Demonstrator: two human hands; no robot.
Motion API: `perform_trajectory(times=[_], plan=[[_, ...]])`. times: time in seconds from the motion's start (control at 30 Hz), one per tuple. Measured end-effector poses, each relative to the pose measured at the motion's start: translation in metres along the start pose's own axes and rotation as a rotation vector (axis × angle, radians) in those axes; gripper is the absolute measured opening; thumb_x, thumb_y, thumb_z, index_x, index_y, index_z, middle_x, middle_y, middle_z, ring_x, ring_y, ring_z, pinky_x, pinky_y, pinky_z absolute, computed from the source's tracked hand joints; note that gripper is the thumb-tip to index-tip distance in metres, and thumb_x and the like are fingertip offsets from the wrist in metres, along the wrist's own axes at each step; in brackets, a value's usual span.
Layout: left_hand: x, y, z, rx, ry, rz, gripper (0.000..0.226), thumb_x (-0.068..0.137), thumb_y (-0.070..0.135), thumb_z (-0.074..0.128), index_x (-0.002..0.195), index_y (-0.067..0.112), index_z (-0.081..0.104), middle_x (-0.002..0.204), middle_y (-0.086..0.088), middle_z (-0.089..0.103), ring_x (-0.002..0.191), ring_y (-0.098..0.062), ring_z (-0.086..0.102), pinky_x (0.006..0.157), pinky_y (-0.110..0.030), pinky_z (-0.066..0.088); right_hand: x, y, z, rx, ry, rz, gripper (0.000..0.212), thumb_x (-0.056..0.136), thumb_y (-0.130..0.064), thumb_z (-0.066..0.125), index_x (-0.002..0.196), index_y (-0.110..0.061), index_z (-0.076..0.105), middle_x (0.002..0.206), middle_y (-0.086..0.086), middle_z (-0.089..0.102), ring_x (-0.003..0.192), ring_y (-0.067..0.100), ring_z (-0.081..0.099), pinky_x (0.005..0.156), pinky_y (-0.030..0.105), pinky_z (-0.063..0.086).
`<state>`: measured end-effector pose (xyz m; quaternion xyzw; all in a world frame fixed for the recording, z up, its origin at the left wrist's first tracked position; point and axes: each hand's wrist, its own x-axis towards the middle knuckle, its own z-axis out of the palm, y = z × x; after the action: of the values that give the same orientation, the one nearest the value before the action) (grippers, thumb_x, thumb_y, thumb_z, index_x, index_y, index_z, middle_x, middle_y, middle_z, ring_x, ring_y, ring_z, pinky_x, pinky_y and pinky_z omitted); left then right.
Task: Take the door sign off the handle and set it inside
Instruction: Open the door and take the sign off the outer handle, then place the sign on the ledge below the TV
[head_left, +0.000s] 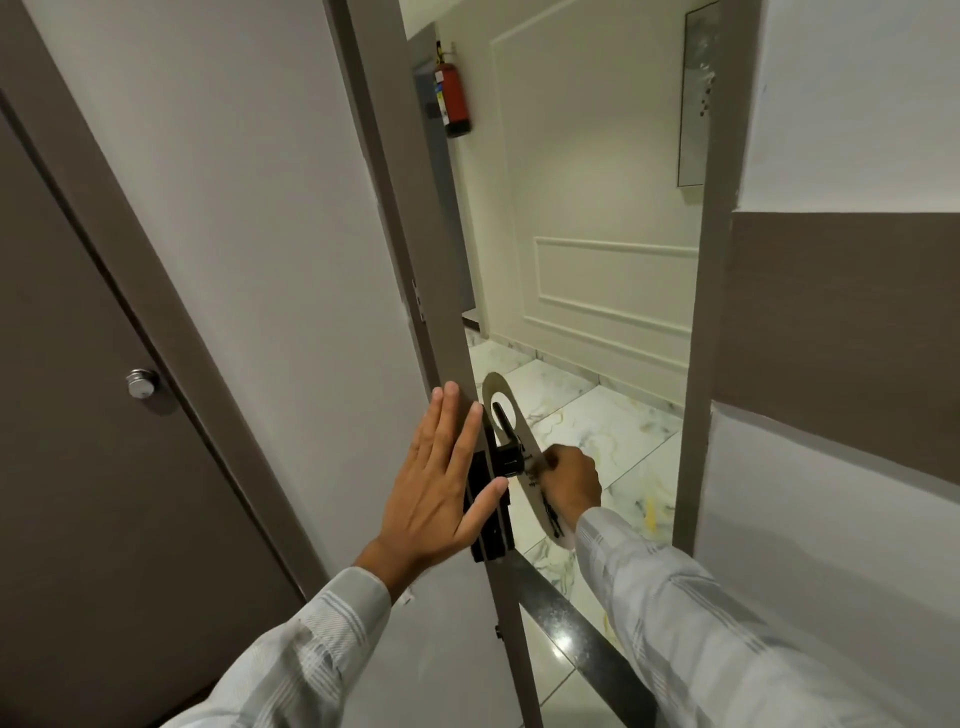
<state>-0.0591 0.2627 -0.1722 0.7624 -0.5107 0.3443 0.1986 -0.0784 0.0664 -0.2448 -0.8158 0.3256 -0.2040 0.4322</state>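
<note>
A long beige door sign (503, 399) with dark print hangs by its round hole on the black outer handle (506, 434) of the open door (311, 312). My right hand (569, 480) reaches round the door's edge and is shut on the sign's middle, just below the handle. The sign's lower end shows under my wrist. My left hand (441, 478) lies flat and open against the door's inner face, its fingertips at the door's edge beside the black lock plate (485, 530).
The door stands ajar onto a corridor with a marble tile floor (597, 415) and a panelled wall. A red fire extinguisher (453, 98) hangs on the corridor wall. A brown door with a round metal knob (141, 383) is at my left. A dark threshold strip (571, 623) crosses below.
</note>
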Motion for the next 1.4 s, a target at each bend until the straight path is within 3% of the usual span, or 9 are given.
perform_trajectory(times=[0.23, 0.4, 0.5, 0.63, 0.83, 0.97, 1.1, 1.23, 1.4], plan=[[-0.008, 0.014, 0.009, -0.166, 0.016, -0.062, 0.075, 0.098, 0.057, 0.032, 0.156, 0.019, 0.005, 0.166, -0.004, -0.018, 0.154, -0.030, -0.010, 0.126, -0.033, -0.004, -0.022, 0.018, -0.012, -0.037, 0.202, -0.094, 0.018, 0.088, -0.012, 0.067, 0.074, -0.020, 0.058, 0.074, -0.009, 0.055, 0.063, 0.010, 0.053, 0.054, 0.021, 0.037], [-0.005, 0.027, 0.017, -0.323, 0.076, -0.027, 0.081, 0.095, 0.055, 0.041, 0.156, 0.025, -0.003, 0.165, -0.004, -0.021, 0.154, -0.033, -0.010, 0.126, -0.041, -0.003, -0.065, 0.050, -0.042, -0.102, 0.348, -0.107, 0.026, 0.089, -0.012, 0.069, 0.073, -0.021, 0.050, 0.085, -0.002, 0.058, 0.073, 0.015, 0.059, 0.061, 0.024, 0.051], [-0.016, 0.054, 0.031, -0.400, 0.102, 0.092, 0.073, 0.098, 0.043, 0.046, 0.156, 0.017, 0.009, 0.166, -0.013, 0.006, 0.154, -0.033, 0.007, 0.126, -0.047, 0.009, -0.103, 0.071, -0.058, -0.168, 0.441, -0.100, 0.023, 0.087, -0.012, 0.074, 0.079, -0.012, 0.052, 0.091, 0.003, 0.061, 0.089, 0.015, 0.060, 0.068, 0.034, 0.062], [-0.047, 0.134, 0.057, -0.731, -0.208, -0.273, 0.034, 0.100, 0.044, 0.041, 0.124, 0.033, 0.062, 0.124, 0.007, 0.069, 0.125, -0.013, 0.056, 0.101, -0.034, 0.045, -0.172, 0.106, -0.083, -0.384, 0.527, -0.097, 0.023, 0.074, -0.006, 0.083, 0.078, -0.007, 0.060, 0.086, 0.009, 0.064, 0.080, 0.026, 0.068, 0.053, 0.036, 0.061], [-0.065, 0.257, 0.088, -1.136, -0.846, -0.532, 0.021, 0.091, 0.027, 0.066, 0.072, 0.026, 0.074, 0.075, 0.009, 0.073, 0.079, -0.018, 0.069, 0.071, -0.027, 0.052, -0.297, 0.168, -0.138, -0.678, 0.533, 0.009, 0.035, 0.050, -0.002, 0.095, 0.069, -0.007, 0.067, 0.070, 0.008, 0.065, 0.058, 0.025, 0.066, 0.039, 0.026, 0.051], [-0.084, 0.355, 0.085, -1.197, -1.022, -0.361, 0.023, 0.091, 0.020, 0.065, 0.070, 0.026, 0.072, 0.074, 0.004, 0.073, 0.079, -0.020, 0.069, 0.070, -0.026, 0.050, -0.396, 0.222, -0.182, -0.435, 0.573, 0.381, 0.027, 0.083, -0.038, 0.078, 0.093, -0.014, 0.068, 0.095, 0.000, 0.064, 0.090, 0.022, 0.060, 0.072, 0.033, 0.053], [-0.103, 0.450, 0.072, -1.230, -1.167, -0.070, 0.018, 0.093, 0.019, 0.063, 0.077, 0.016, 0.072, 0.070, 0.004, 0.069, 0.070, -0.015, 0.064, 0.061, -0.014, 0.045, -0.491, 0.267, -0.231, -0.207, 0.813, 0.732, 0.045, 0.093, -0.038, 0.065, 0.133, -0.023, 0.052, 0.124, -0.009, 0.053, 0.114, 0.017, 0.049, 0.096, 0.042, 0.048], [-0.121, 0.550, 0.054, -1.273, -1.274, 0.069, 0.017, 0.095, 0.020, 0.061, 0.079, 0.021, 0.068, 0.077, 0.006, 0.072, 0.073, -0.011, 0.068, 0.061, -0.011, 0.046, -0.559, 0.304, -0.274, 0.142, 0.873, 0.873, 0.018, 0.092, -0.021, 0.069, 0.078, -0.012, 0.062, 0.079, -0.001, 0.070, 0.077, 0.021, 0.065, 0.085, 0.049, 0.057], [-0.178, 0.682, 0.031, -1.247, -1.463, 0.200, 0.013, 0.091, 0.013, 0.065, 0.103, 0.019, 0.065, 0.089, -0.004, 0.074, 0.081, -0.018, 0.071, 0.074, -0.023, 0.054, -0.643, 0.360, -0.327, 0.473, 1.200, 0.934, 0.012, 0.090, -0.013, 0.071, 0.095, -0.003, 0.066, 0.088, 0.011, 0.076, 0.078, 0.028, 0.071, 0.061, 0.036, 0.059]])
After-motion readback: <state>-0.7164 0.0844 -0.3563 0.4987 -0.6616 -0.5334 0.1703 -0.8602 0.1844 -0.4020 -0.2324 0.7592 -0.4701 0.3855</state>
